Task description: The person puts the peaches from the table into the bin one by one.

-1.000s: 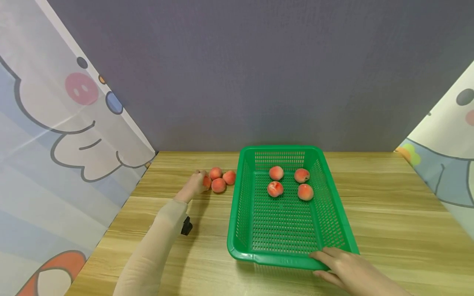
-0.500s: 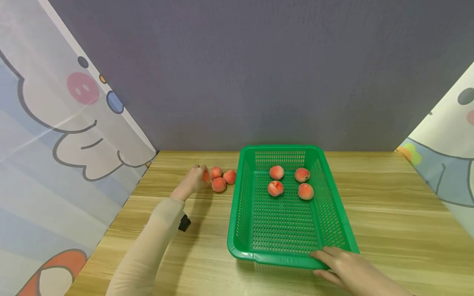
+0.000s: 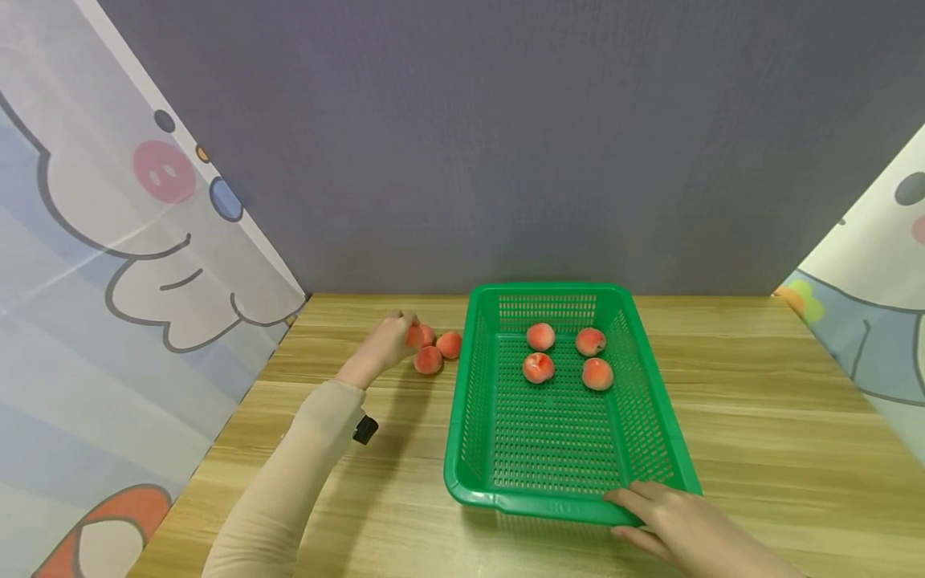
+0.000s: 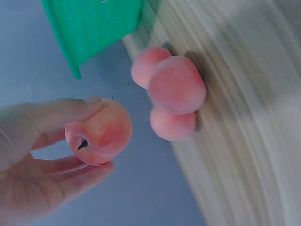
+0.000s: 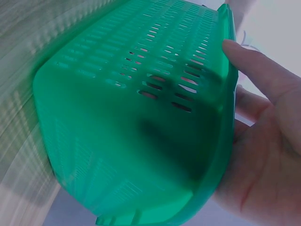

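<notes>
A peach (image 4: 106, 129) with a dark stem hollow is pinched between the thumb and fingers of my left hand (image 3: 385, 343), raised off the table. Just beyond it, three more peaches (image 4: 178, 85) lie bunched together on the wood, left of a green plastic basket (image 3: 457, 417). Inside that basket, several peaches (image 3: 538, 368) sit apart from each other toward the far end. My right hand (image 3: 675, 520) grips the basket's near right rim, its thumb under the edge in the head view and its fingers over the top.
The wooden table (image 3: 780, 401) runs back to a grey wall (image 3: 549, 144). Printed cartoon sheets (image 3: 217, 281) hang at both sides. A small black object (image 3: 365, 429) shows beside the left sleeve.
My left hand has picked the leftmost peach up from the group and moved slightly right with it. The right hand and the basket have stayed put.
</notes>
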